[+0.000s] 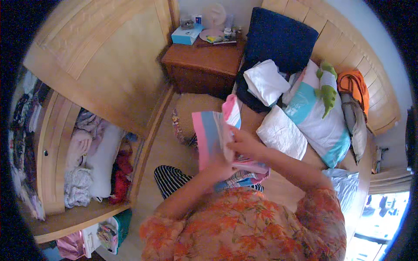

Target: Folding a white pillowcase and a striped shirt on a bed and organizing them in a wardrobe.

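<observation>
A cloth (209, 135) with pink, blue and white stripes hangs in front of my body; whether it is a garment or a sheet I cannot tell. My right hand (244, 142) is closed on its upper part, where a pink-edged fold (230, 108) sticks up. Lower down, my left hand (221, 167), somewhat blurred, grips the same cloth near its middle. More of the bunched fabric (252, 168) lies over my lap, by a leg in black-and-white striped trousers (172, 178). Part of both hands' fingers is hidden by the folds.
To the right, a bed holds folded white cloths (283, 132), a teal-and-white pillow (311, 104), a green plush toy (327, 89) and a dark blue cushion (278, 39). A brown nightstand (202, 61) stands ahead. At left, an open wardrobe (54, 152) contains clothes.
</observation>
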A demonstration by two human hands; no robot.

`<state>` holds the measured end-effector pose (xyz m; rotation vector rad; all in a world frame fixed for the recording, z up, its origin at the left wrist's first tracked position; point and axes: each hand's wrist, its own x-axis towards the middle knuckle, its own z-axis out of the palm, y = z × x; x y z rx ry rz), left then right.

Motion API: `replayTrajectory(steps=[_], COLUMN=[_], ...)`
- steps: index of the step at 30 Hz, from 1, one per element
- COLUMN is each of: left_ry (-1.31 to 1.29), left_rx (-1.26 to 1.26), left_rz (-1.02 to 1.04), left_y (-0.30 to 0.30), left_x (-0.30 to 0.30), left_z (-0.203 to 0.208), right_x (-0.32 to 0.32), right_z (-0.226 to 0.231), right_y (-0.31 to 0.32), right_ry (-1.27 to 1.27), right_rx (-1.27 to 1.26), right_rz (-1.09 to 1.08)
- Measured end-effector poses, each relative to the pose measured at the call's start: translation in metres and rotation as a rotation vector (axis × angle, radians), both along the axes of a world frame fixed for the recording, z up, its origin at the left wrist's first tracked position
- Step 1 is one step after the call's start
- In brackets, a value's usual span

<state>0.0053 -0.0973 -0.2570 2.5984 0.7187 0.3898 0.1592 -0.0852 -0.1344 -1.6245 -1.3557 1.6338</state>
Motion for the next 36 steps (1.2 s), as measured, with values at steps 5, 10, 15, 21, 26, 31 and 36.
replayTrajectory(steps=[5,10,15,21,26,31,36], left_ry=[0.058,-0.467,-0.361,-0.498,-0.685,-0.859,-0.704], left_rx=[-0.245,-0.596,-0.638,-0.948,-1.338,-1.355,-1.462], left_rz=[-0.030,0.270,0.473,0.586,0.684,0.660,0.673], left_y=[-0.004,-0.023,-0.019,-0.017,-0.011,-0.005,-0.024], left_x=[-0.055,-0.087,-0.108,-0.107,-0.098,-0.096,-0.102], left_z=[0.026,0.026,0.004,-0.020,0.016,0.044,0.004], right_x=[-0.031,-0.042,-0.025,-0.043,-0.051,-0.062,-0.042], right_z=[-0.136,-0.104,-0.040,0.009,-0.022,-0.021,-0.068], right_y=[0.024,0.039,0.008,-0.047,-0.069,-0.045,0.021], right_ry=[-0.184,0.002,0.045,-0.490,-0.328,-0.131,-0.309], right_rx=[0.977,0.300,0.621,0.115,0.216,0.222,0.425], right_rz=[0.232,0.736,0.829,0.655,0.574,0.594,0.369])
